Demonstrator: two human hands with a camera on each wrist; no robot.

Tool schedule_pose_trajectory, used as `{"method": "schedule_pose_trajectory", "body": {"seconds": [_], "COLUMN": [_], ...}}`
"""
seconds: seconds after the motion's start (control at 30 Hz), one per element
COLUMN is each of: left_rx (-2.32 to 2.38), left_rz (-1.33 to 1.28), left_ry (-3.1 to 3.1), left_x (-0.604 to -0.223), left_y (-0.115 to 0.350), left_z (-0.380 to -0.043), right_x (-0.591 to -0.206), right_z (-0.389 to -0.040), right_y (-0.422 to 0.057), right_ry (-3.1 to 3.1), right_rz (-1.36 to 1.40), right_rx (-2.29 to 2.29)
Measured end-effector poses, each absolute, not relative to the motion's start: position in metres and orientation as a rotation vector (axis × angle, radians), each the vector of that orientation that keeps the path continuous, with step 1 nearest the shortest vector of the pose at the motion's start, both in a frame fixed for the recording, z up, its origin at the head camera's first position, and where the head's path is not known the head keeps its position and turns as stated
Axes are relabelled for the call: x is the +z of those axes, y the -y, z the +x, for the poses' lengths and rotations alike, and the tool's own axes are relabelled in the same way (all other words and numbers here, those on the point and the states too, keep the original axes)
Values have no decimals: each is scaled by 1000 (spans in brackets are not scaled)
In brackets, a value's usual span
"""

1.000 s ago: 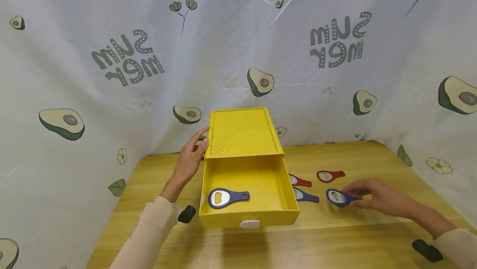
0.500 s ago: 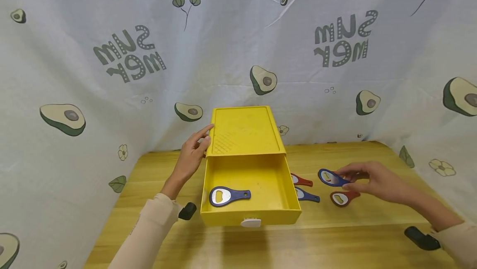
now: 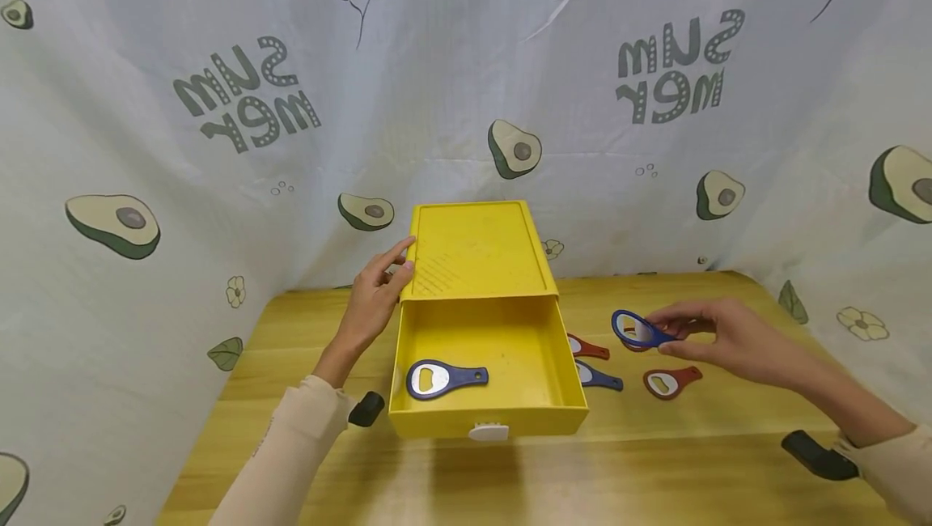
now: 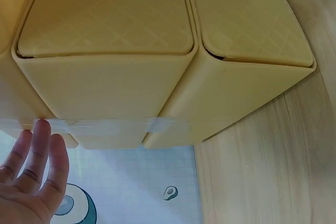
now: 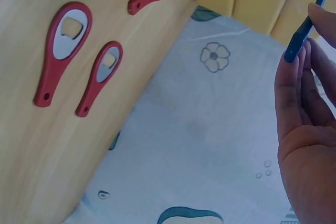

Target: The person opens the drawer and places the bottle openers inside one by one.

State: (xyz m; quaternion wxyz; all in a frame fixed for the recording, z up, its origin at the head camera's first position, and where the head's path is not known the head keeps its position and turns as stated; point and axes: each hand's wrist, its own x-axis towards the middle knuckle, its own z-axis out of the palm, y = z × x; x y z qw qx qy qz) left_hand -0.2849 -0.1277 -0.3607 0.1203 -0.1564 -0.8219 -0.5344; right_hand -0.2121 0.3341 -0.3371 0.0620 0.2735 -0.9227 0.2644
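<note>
A yellow drawer box [image 3: 476, 249] stands on the table with its drawer [image 3: 520, 360] pulled out. Flat in the drawer lies a blue bottle opener [image 3: 462, 376]. My left hand [image 3: 373, 301] rests against the box's left side, its fingers [image 4: 41, 142] extended along the yellow wall in the left wrist view. Right of the box, my right hand [image 3: 735, 344] pinches another blue bottle opener [image 3: 657, 337] by its handle, raised over the table; the right wrist view shows this opener edge-on between thumb and fingers. It partly covers a red bottle opener [image 3: 637, 347] in the head view.
Another red bottle opener [image 3: 671, 383] lies on the wooden table [image 3: 619, 469] below the raised one. Beside the drawer's right wall lie a red opener [image 3: 591, 349] and a blue opener [image 3: 603, 379], both partly hidden. A printed curtain [image 3: 437, 89] hangs behind.
My right hand has lifted the blue bottle opener and carried it up and left, uncovering a red opener on the table. My left hand stays at the box.
</note>
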Motion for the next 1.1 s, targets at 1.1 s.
{"method": "schedule_pose_trajectory", "body": {"seconds": [1.1], "left_rx": [-1603], "left_rz": [-459], "left_ry": [2396], "left_x": [-359], "left_y": [128], "left_z": [-284], "right_x": [-271], "right_z": [-200], "right_y": [-255], "right_ry": [2796], "right_rz": [879], "right_rx": [809]}}
